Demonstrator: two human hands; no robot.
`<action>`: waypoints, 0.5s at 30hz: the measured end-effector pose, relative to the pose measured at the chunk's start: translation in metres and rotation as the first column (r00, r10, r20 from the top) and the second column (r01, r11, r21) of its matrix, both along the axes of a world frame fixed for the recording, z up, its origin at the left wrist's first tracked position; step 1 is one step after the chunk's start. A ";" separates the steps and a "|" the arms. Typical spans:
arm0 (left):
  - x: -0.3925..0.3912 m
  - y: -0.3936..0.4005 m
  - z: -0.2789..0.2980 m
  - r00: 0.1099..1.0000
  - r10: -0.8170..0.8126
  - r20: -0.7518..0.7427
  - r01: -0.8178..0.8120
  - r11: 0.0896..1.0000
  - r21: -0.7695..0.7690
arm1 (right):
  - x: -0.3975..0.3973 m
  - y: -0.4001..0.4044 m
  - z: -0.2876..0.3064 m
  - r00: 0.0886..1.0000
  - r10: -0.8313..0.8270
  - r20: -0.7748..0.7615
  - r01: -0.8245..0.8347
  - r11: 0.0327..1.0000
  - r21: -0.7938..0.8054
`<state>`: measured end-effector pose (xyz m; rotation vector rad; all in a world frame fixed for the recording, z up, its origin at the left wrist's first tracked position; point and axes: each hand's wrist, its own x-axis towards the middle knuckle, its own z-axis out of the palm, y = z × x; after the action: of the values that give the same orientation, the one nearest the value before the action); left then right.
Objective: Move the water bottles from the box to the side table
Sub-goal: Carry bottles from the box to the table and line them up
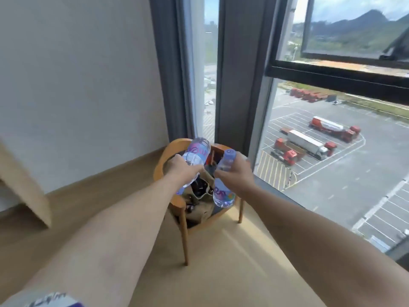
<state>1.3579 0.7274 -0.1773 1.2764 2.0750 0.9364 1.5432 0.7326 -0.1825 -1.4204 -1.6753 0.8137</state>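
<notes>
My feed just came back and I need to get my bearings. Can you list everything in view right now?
Water bottles: two, clear with blue and pink labels; one in the left hand, one in the right hand, both above the chair.
Chair: one, orange-brown wood, in the corner by the window.
Bag: one, tan with dark items, on the chair seat.
Curtain: one, grey, left of the window.
Window: large, dark frame, trucks and a parking lot outside.
Cardboard flap: one, brown, far left.
Floor: tan.
Left hand: grips a bottle.
Right hand: grips a bottle.
</notes>
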 end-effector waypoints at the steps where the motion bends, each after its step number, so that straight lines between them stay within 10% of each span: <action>1: -0.029 -0.007 0.001 0.998 0.057 0.036 -0.057 0.998 0.006 | -0.029 0.003 0.003 0.998 0.061 0.004 -0.061 0.998 0.017; 15: -0.369 -0.119 0.025 0.710 0.675 0.201 -0.689 0.725 -0.004 | -0.445 0.018 0.002 0.760 0.649 0.004 -0.649 0.760 -0.029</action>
<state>0.9888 0.6081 -0.1521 0.3679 2.4019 1.3887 1.0983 0.7506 -0.1810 -0.8292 -2.2141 1.2012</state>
